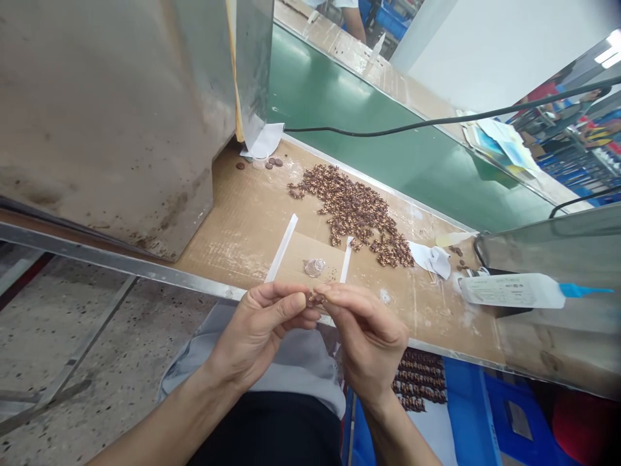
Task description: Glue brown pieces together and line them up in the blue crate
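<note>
Cardboard [242,239], brown and scuffed with whitish marks, covers the bench [204,276], whose front edge is a pale metal strip. Above that edge, the left hand [272,314] and the right hand [371,336] meet, each grip pinched at the fingertips on a small piece [317,298], brownish and mostly hidden by the fingers. Just beyond it, between two white tape strips [281,249], sits a clear little dish [314,266]. Farther back spreads a heap of brown-and-gold parts [356,210], with a crumpled white cloth [434,260] at its right end. A white bottle with a blue nozzle [514,291] lies on its side at the right.

A stained metal housing [107,110] fills the left; a green belt [339,97] runs behind the bench, crossed by a black cable [369,134]. Below are a speckled floor [130,362] and a blue crate [468,401] holding rows of dark parts [421,378]. Across the belt, a co-worker's arm [354,22] shows.
</note>
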Demonstrator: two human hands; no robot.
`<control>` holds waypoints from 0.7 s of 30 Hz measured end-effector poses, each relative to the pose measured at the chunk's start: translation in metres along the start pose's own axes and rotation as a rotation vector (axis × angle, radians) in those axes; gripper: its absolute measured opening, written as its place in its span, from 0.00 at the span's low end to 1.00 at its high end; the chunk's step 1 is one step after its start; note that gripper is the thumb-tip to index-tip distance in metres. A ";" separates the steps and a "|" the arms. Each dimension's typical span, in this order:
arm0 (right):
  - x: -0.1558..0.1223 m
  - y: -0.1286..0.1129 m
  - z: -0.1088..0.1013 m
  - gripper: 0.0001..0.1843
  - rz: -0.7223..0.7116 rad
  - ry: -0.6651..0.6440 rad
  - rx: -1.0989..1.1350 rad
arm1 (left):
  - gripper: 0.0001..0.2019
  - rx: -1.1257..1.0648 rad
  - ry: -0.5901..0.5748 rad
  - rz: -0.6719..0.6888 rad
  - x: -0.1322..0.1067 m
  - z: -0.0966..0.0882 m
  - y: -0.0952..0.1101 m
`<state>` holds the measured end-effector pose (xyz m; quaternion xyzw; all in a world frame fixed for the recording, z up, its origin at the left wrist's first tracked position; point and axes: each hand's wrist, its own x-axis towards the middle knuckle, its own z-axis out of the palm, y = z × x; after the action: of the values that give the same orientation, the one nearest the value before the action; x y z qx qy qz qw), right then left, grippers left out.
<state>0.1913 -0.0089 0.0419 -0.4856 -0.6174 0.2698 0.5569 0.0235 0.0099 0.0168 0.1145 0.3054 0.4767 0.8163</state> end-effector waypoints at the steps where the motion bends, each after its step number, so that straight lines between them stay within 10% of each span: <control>1: 0.000 0.000 -0.001 0.16 -0.001 -0.004 -0.005 | 0.11 0.006 0.002 -0.009 0.000 0.001 0.001; 21: 0.002 -0.007 -0.004 0.23 -0.132 -0.011 -0.088 | 0.14 0.085 0.089 -0.003 -0.005 0.014 0.008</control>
<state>0.1935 -0.0110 0.0499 -0.4662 -0.6625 0.2078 0.5482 0.0251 0.0115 0.0336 0.1271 0.3617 0.4665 0.7971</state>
